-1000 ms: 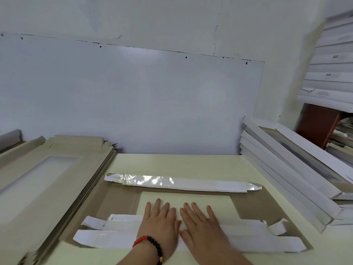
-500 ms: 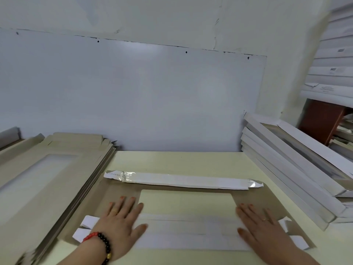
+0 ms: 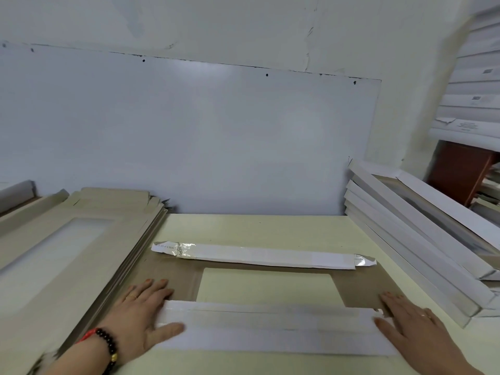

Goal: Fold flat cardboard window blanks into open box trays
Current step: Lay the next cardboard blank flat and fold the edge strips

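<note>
A brown cardboard window blank [image 3: 173, 280] lies flat on the pale yellow table [image 3: 257, 228], its rectangular window showing the tabletop. Its far white flap [image 3: 259, 255] is folded over, with shiny tape at both ends. The near white flap [image 3: 270, 328] is folded inward across the front. My left hand [image 3: 140, 315] lies flat with straight fingers on the flap's left end, thumb spread along it. At the flap's right end my right hand [image 3: 416, 331] presses flat in the same way.
A stack of flat beige window blanks [image 3: 59, 247] fills the left side. Finished white box trays [image 3: 416, 244] are stacked at the right. A white board [image 3: 189, 136] leans against the wall behind the table. More white boxes [image 3: 473, 98] pile up at the far right.
Both hands slid apart from the middle of the near flap to its two ends, pressing it flat. The small end tabs no longer stick out.
</note>
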The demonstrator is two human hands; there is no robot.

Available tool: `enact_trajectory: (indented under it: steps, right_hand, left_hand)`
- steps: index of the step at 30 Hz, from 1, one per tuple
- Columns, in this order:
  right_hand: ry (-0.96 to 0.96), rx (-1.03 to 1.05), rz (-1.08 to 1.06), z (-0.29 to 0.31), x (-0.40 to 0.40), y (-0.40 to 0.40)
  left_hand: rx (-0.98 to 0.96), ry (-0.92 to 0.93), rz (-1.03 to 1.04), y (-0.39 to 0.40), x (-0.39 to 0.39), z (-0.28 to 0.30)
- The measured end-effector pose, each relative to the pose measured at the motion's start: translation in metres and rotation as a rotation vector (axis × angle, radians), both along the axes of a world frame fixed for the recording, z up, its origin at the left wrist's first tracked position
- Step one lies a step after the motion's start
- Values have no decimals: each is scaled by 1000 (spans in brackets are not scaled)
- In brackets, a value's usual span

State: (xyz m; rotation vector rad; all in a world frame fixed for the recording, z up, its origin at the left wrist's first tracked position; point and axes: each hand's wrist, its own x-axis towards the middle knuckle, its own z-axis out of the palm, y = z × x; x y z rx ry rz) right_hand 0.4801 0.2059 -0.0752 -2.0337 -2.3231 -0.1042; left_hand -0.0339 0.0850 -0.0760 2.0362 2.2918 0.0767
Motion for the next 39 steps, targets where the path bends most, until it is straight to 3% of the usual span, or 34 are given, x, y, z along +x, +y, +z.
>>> enact_trajectory:
  steps: [5,11,24,29,35,39]
  right_hand:
    - [-135,38,65,4,-10,4]
    - [-263,53,138,12,-30,14]
    - [-140,-100,188,32,-72,18]
    - [61,-104,252,40,-79,17]
    - [159,-190,310,70,-90,11]
    - [63,-129,389,81,-92,-4]
  left_hand:
    - [-59,35,-120,10,10,18]
    - [-102,77,-108,33,38,30]
    - [-341,125,20,52,64,54]
    - [-270,139,6,48,75,68]
    - [-106,238,-34,37,89,89]
    - [-53,191,-100,22,96,86]
